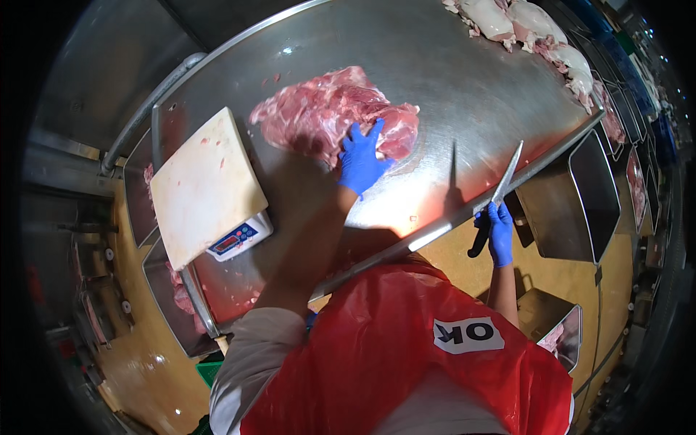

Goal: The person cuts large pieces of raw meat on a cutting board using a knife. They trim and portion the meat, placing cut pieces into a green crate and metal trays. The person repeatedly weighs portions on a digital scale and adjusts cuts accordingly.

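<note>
A large slab of raw pink meat (312,116) lies on the steel table. My left hand (362,161), in a blue glove, rests on its right part near the lower edge, with the fingers spread. Beyond the table's near edge, on the right, my right hand (500,235) is closed round a knife (510,172), also in a blue glove. The knife's blade points up and away over the table edge, and its black handle shows beside my fingers. Left of the meat stands a scale (243,235) topped by a white board (206,188).
Several pale, skin-covered meat pieces (536,22) lie at the table's far right. A steel bin (554,210) stands against the right edge, and another bin (573,337) with meat is lower down. More steel bins (163,286) line the left side. Red liquid smears the steel table (428,58).
</note>
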A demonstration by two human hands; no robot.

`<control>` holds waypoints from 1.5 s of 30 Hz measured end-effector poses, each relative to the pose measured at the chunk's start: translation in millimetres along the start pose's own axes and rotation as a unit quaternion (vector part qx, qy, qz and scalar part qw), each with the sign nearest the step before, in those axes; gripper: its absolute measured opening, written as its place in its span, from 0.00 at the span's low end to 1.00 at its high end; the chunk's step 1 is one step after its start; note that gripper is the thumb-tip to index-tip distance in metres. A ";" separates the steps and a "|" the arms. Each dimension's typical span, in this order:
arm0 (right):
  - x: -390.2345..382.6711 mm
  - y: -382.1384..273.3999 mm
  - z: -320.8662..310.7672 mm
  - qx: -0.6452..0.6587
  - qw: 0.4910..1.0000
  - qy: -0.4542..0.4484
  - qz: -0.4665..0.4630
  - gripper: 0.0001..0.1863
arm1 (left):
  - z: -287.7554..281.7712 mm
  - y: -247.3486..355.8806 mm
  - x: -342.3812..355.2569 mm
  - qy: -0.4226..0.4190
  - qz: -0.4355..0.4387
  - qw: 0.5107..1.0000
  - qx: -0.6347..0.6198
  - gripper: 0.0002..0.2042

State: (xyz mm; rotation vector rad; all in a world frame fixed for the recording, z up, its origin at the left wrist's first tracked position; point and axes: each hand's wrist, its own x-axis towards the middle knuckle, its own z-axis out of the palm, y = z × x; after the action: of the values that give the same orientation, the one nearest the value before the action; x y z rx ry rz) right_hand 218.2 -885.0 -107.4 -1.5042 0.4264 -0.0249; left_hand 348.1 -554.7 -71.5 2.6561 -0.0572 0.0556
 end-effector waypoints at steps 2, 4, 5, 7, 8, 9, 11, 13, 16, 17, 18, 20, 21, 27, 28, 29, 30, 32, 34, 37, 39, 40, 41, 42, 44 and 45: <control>-5.6 5.5 -8.2 -0.002 1.000 0.003 -0.007 0.09 | 37.3 -54.8 13.5 0.092 0.024 0.988 -0.119 0.31; -8.3 15.1 -18.2 0.009 1.000 0.009 -0.006 0.09 | 44.6 -100.6 22.3 0.141 0.086 0.952 -0.256 0.29; -9.8 19.9 -22.3 0.014 1.000 -0.003 0.004 0.09 | 38.1 -111.5 21.4 0.157 0.124 0.940 -0.277 0.25; -7.1 23.5 -26.2 0.025 0.999 -0.028 0.019 0.09 | 36.2 -123.6 15.2 0.099 0.008 0.890 -0.445 0.23; -4.4 23.8 -24.8 0.021 0.999 -0.029 0.021 0.09 | 33.9 -129.3 14.1 0.072 -0.049 0.848 -0.522 0.22; -1.6 24.0 -22.4 0.017 0.999 -0.030 0.023 0.09 | 28.2 -139.1 11.8 -0.004 -0.117 0.795 -0.596 0.19; 8.2 23.0 -15.5 0.018 0.999 -0.036 0.023 0.09 | 5.9 -134.2 18.2 0.028 -0.023 0.883 -0.468 0.18; 23.4 21.0 -7.6 0.024 0.998 -0.046 0.021 0.09 | -30.7 -111.5 33.6 0.101 0.272 0.934 -0.209 0.14; 44.0 7.3 12.4 0.013 0.996 -0.083 0.030 0.09 | -65.0 -71.1 44.2 0.099 0.370 0.922 -0.056 0.12; 49.5 5.0 16.8 0.008 0.994 -0.103 0.032 0.09 | -69.4 -63.3 43.6 0.099 0.366 0.925 -0.010 0.10; 54.5 0.6 21.6 0.001 0.993 -0.114 0.029 0.09 | -69.4 -63.9 45.9 0.082 0.357 0.929 -0.045 0.09; 58.1 -7.8 34.1 -0.008 0.990 -0.135 0.028 0.09 | -68.9 -70.1 47.2 0.040 0.337 0.934 -0.112 0.07; 62.9 -7.2 38.6 0.011 0.990 -0.140 0.027 0.09 | -60.8 -78.4 41.9 0.051 0.269 0.957 -0.098 0.06; 65.6 13.8 34.4 -0.002 0.990 -0.132 0.057 0.10 | 14.6 -111.2 -49.7 0.178 0.114 0.977 0.040 0.12; 66.0 15.5 34.3 -0.002 0.990 -0.126 0.061 0.10 | 13.7 -104.2 -56.4 0.176 0.106 0.978 0.028 0.13; 66.3 17.1 35.1 -0.005 0.990 -0.127 0.062 0.10 | 11.8 -98.5 -60.0 0.175 0.097 0.980 0.016 0.14; 66.0 18.5 36.6 -0.007 0.989 -0.137 0.063 0.10 | 9.1 -94.7 -61.8 0.176 0.081 0.981 -0.005 0.16; 70.6 16.6 39.9 -0.016 0.986 -0.157 0.061 0.10 | 4.6 -88.0 -62.6 0.182 0.047 0.981 -0.050 0.20; 77.7 14.9 44.0 -0.038 0.983 -0.178 0.040 0.10 | 11.0 -89.6 -66.1 0.183 0.044 0.982 -0.006 0.22; 84.8 10.2 55.6 -0.060 0.978 -0.200 0.020 0.10 | 13.5 -92.5 -68.6 0.188 0.033 0.980 0.058 0.23; 84.4 7.8 64.6 -0.066 0.976 -0.205 0.014 0.10 | 8.4 -94.0 -62.7 0.169 0.048 0.980 0.099 0.23; 85.7 8.1 69.4 -0.062 0.975 -0.215 0.011 0.09 | -1.9 -98.8 -53.4 0.148 0.067 0.979 0.120 0.23; 87.7 9.3 73.1 -0.061 0.973 -0.223 0.008 0.09 | -11.1 -104.4 -42.7 0.127 0.086 0.978 0.138 0.22; 88.9 8.5 77.1 -0.059 0.971 -0.231 0.005 0.09 | -21.8 -112.8 -26.3 0.109 0.139 0.977 0.122 0.22; 89.9 -0.9 89.2 -0.096 0.964 -0.247 -0.014 0.09 | -46.8 -131.9 7.9 0.073 0.241 0.963 0.093 0.22; 89.5 -5.2 93.7 -0.115 0.961 -0.251 -0.018 0.09 | -58.2 -133.5 14.9 0.079 0.177 0.976 0.101 0.22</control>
State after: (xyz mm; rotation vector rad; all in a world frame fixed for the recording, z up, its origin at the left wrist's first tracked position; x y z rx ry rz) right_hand 329.2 -820.4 -124.7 -1.6787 -0.0106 0.3828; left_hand 367.9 -409.9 -81.3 2.7994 -0.4952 0.4090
